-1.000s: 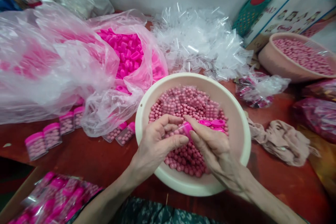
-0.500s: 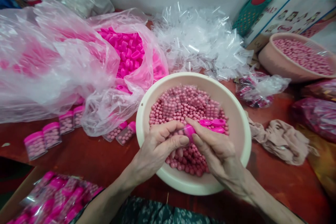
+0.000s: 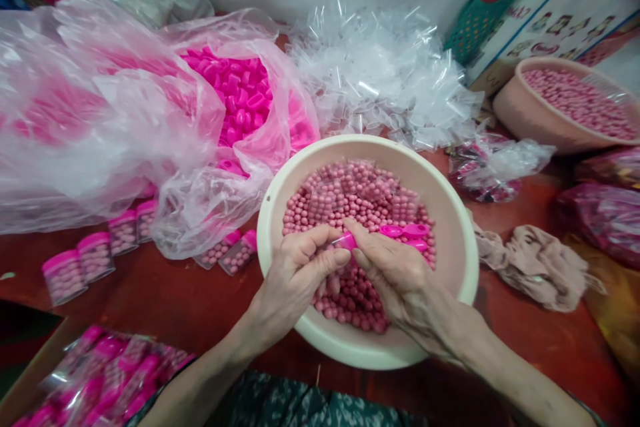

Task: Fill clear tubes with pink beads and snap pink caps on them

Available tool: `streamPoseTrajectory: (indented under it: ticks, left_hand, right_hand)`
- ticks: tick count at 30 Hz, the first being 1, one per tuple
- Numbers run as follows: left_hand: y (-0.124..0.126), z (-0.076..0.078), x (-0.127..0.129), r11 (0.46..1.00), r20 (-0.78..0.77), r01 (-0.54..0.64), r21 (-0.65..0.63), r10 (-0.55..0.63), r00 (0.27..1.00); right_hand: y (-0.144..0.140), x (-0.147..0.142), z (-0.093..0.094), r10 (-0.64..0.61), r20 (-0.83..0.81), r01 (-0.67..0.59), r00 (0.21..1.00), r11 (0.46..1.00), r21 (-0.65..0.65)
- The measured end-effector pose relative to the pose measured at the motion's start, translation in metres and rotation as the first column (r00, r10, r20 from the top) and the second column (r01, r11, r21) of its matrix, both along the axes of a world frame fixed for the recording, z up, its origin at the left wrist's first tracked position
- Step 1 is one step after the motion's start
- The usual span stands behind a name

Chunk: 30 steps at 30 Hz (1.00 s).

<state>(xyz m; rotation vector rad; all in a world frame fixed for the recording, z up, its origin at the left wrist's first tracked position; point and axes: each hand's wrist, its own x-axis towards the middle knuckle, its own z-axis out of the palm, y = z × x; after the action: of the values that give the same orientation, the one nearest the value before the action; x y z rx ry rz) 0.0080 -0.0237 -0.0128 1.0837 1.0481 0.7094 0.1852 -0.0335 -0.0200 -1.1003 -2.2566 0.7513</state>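
Over a cream basin [image 3: 270,213] of round pink beads [image 3: 357,307], my two hands meet on one small container. My left hand [image 3: 290,280] grips its clear plastic body, which the fingers mostly hide. At its end sits a bright pink cap [image 3: 345,241], pinched by the thumb and fingers of my right hand [image 3: 400,273]. Whether the cap is fully seated I cannot tell. Small pink plastic scoops [image 3: 404,231] lie on the beads just beyond my right hand. Clear containers [image 3: 340,197] full of beads also rest in the basin.
At left, a plastic bag [image 3: 200,193] holds loose pink caps [image 3: 245,90]. Capped containers [image 3: 65,275] stand on the red table, with more piled at lower left [image 3: 110,373]. Clear empty containers [image 3: 375,73] heap behind. A second basin [image 3: 530,113] and a beige cloth [image 3: 543,267] are right.
Both hands and the pink cap have shifted slightly left and up. My right hand has rolled further over the cap, covering more of it and of the scoops.
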Motion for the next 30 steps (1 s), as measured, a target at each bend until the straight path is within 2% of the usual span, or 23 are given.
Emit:
streamPoseTrajectory:
  ticks: [4, 6, 8, 10, 12, 14, 16, 18, 20, 24, 30]
  left_hand:
    - [0.001, 0.001, 0.0, 0.999, -0.007, 0.023, 0.023, -0.023, 1.0]
    - [0.002, 0.001, 0.0, 0.998, 0.028, 0.033, 0.046, -0.034, 0.999]
    - [0.002, 0.001, -0.001, 0.998, 0.064, 0.028, 0.054, -0.032, 0.997]
    - [0.002, 0.0, -0.001, 0.999, 0.086, 0.021, 0.034, -0.024, 0.996]
    - [0.001, -0.001, -0.001, 1.0, 0.094, 0.022, 0.011, -0.023, 0.995]
    - [0.001, 0.0, -0.001, 1.0, 0.086, 0.027, 0.001, -0.027, 0.996]
    - [0.001, 0.001, 0.0, 1.0, 0.071, 0.024, 0.009, -0.025, 0.997]
    - [0.001, 0.002, 0.001, 0.999, 0.07, -0.007, 0.031, 0.005, 0.998]
    - [0.0, 0.002, 0.002, 0.999, 0.091, -0.034, 0.013, 0.033, 0.995]
    - [0.0, 0.002, 0.001, 0.999, 0.06, -0.04, -0.037, 0.042, 0.997]
    - [0.001, 0.002, 0.0, 0.992, -0.101, -0.021, 0.127, 0.034, 0.994]
  right_hand:
    - [0.004, 0.004, 0.01, -0.017, -0.079, 0.007, 0.997, 0.992, -0.125]
    - [0.007, 0.008, 0.019, -0.049, -0.148, 0.012, 0.988, 0.97, -0.245]
    - [0.01, 0.013, 0.026, -0.155, -0.25, 0.042, 0.956, 0.912, -0.408]
    - [0.012, 0.019, 0.03, -0.325, -0.351, 0.084, 0.878, 0.827, -0.555]
    - [0.013, 0.02, 0.031, -0.459, -0.417, 0.131, 0.784, 0.779, -0.613]
    - [0.013, 0.016, 0.031, -0.498, -0.436, 0.209, 0.75, 0.803, -0.558]
    - [0.011, 0.007, 0.03, -0.41, -0.383, 0.254, 0.828, 0.883, -0.396]
    - [0.007, -0.004, 0.026, -0.271, -0.208, 0.222, 0.94, 0.947, -0.231]
    - [0.001, -0.014, 0.019, -0.195, -0.012, 0.193, 0.981, 0.977, -0.087]
    - [-0.008, -0.025, 0.004, -0.243, 0.181, 0.201, 0.953, 0.954, 0.223]
    - [0.0, -0.034, 0.009, -0.208, 0.322, 0.126, 0.923, 0.958, 0.259]
